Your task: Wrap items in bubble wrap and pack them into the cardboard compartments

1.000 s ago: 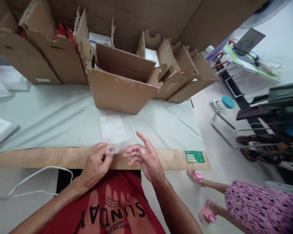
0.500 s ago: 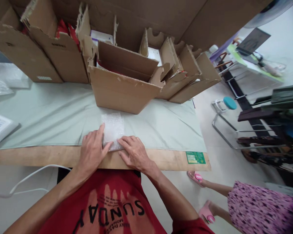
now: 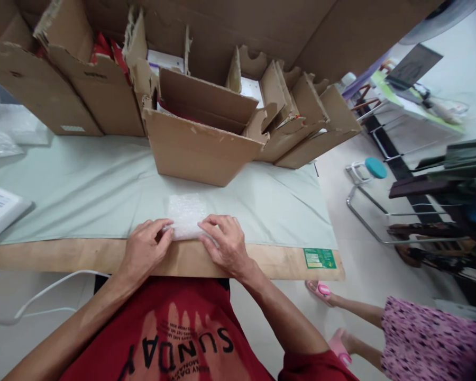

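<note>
A small sheet or pouch of bubble wrap lies on the pale green cloth near the table's front edge. My left hand pinches its near left corner between thumb and fingers. On the other side, my right hand grips the near right corner the same way. Whether anything is inside the bubble wrap cannot be made out. Just beyond it stands a cardboard box with something red and white inside.
Several upright cardboard bins line the back of the table. A white package with a label and clear plastic wrap lie at left. A green card is on the wooden edge. A person in a pink patterned garment stands at right.
My left hand has drawn back from the bubble wrap's left side to its near corner. My right hand has shifted slightly right and closed on the other corner. The far edge sits a little nearer.
</note>
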{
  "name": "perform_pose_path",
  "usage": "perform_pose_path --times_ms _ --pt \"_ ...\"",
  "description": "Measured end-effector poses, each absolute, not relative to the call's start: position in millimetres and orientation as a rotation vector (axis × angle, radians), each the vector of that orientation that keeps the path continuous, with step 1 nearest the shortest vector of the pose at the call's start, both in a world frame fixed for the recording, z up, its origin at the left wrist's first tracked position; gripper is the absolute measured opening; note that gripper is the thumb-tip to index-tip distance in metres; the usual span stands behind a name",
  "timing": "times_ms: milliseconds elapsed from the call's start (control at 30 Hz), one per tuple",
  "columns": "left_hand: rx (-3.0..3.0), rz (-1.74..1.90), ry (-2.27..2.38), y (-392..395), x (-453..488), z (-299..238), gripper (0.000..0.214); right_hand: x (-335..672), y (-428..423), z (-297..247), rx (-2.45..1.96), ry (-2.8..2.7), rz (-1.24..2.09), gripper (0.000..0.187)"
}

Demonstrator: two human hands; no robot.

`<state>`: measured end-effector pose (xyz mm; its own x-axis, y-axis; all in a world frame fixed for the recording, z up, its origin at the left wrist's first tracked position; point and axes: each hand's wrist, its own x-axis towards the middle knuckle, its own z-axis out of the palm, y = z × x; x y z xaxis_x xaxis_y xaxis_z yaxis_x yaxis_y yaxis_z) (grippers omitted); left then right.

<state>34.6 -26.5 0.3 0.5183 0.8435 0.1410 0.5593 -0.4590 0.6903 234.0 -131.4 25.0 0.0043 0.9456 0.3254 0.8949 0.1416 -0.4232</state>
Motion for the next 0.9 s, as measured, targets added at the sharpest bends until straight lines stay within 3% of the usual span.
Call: perform_pose_path --times_ms 167,367,500,600,667,833,900 --pt "2.076 0.679 1.178 -12.9 46.9 11.1 0.034 228.8 -119.0 11.8 -1.747 -2.084 0.174 0.027" --pt "1.148 0.644 1.169 -39.4 36.3 31.5 0.059 225.6 -117.2 13.8 -1.745 -1.465 0.558 0.023" --pt "0.818 0.56 0.93 -50.6 46.0 30.5 0.052 214.8 -126.0 28.1 -1.599 -1.313 0.887 0.022" --pt "0.845 0.589 0.895 -47.9 49.5 27.9 0.045 222.9 -126.8 42.1 -1.629 -1.328 0.747 0.023" --pt "0.997 0.548 0.876 -44.6 47.8 30.7 0.04 236.2 -123.7 52.6 -1.65 -1.313 0.672 0.038" --pt "1.538 0.413 0.807 -43.3 50.8 47.7 0.023 259.2 -110.5 71.5 -1.458 -1.415 1.153 0.077" --pt "1.681 0.403 0.784 -44.8 55.7 50.3 0.02 260.5 -107.2 76.2 -1.469 -1.489 1.243 0.064"
